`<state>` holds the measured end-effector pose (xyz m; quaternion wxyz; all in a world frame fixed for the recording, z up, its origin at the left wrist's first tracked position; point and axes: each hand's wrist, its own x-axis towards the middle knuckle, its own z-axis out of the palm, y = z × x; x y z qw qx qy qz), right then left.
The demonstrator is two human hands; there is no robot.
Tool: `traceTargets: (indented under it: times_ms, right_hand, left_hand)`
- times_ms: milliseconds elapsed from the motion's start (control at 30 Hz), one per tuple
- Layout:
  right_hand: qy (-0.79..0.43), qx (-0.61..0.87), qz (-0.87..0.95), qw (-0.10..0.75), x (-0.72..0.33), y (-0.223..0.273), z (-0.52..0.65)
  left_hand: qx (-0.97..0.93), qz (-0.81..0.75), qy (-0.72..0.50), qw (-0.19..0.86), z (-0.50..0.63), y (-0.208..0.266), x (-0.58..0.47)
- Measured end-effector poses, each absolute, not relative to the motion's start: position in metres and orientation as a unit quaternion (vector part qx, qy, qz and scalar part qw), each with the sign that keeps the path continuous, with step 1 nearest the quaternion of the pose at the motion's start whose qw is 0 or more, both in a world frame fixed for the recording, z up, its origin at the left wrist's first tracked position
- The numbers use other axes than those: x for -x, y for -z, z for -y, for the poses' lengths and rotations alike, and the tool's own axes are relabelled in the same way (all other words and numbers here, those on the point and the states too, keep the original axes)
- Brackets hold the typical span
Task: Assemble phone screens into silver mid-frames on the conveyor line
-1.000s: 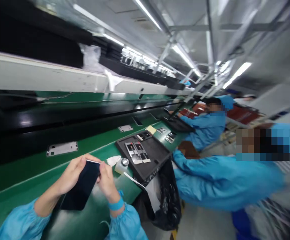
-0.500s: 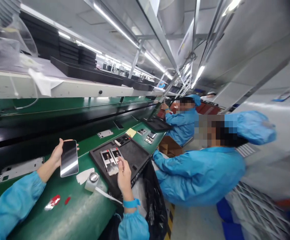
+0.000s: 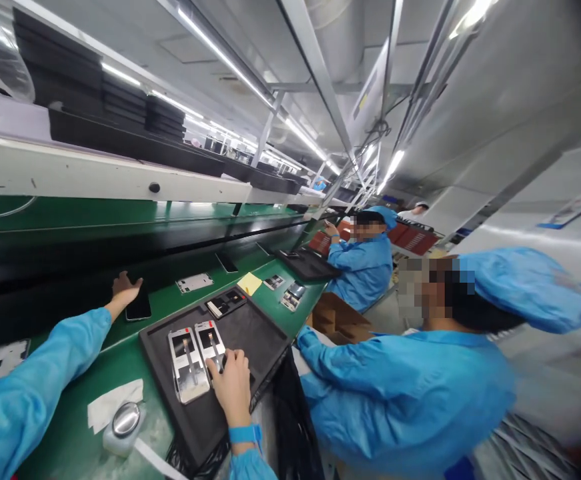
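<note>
My left hand reaches out over the far strip of the green bench, its fingers apart at the upper edge of a dark-screened phone. That phone lies flat on the green surface. My right hand has its thumb and fingers closed on the lower end of an opened phone body, which rests on a black foam tray. Beside it on the tray lies another opened phone body with a ribbon strip and a red mark. A darker phone part sits at the tray's far side.
A bottle with a metal top stands near a white wipe on the bench. Yellow paper and a white plate lie beyond the tray. To the right sits a co-worker in blue; a shelf runs above.
My left hand has carried the phone forward and laid it on the bench's far strip, its fingers now loosened. My right hand stays at the same phone body. The view has shifted.
</note>
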<state>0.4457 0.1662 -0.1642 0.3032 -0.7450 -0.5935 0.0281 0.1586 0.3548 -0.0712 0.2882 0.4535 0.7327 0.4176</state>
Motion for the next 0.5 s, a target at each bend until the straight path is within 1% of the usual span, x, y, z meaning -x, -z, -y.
traceTargets:
  times_ms: [133,267,367,500]
  right_hand:
    - [-0.018,0.741,0.601,0.299,-0.45,0.171,-0.162]
    - [-0.026,0.724,0.583,0.366,-0.454,0.174,-0.16]
    - [-0.028,0.729,0.559,0.395,-0.454,0.174,-0.161]
    - [-0.023,0.743,0.541,0.392,-0.451,0.17,-0.166]
  left_hand:
    - [-0.463,-0.697,-0.447,0.317,-0.375,0.083,-0.184]
    - [-0.5,-0.602,-0.491,0.382,-0.382,0.09,-0.222]
    - [-0.533,-0.544,-0.493,0.422,-0.388,0.085,-0.25]
    - [-0.591,-0.489,-0.461,0.446,-0.397,0.067,-0.273]
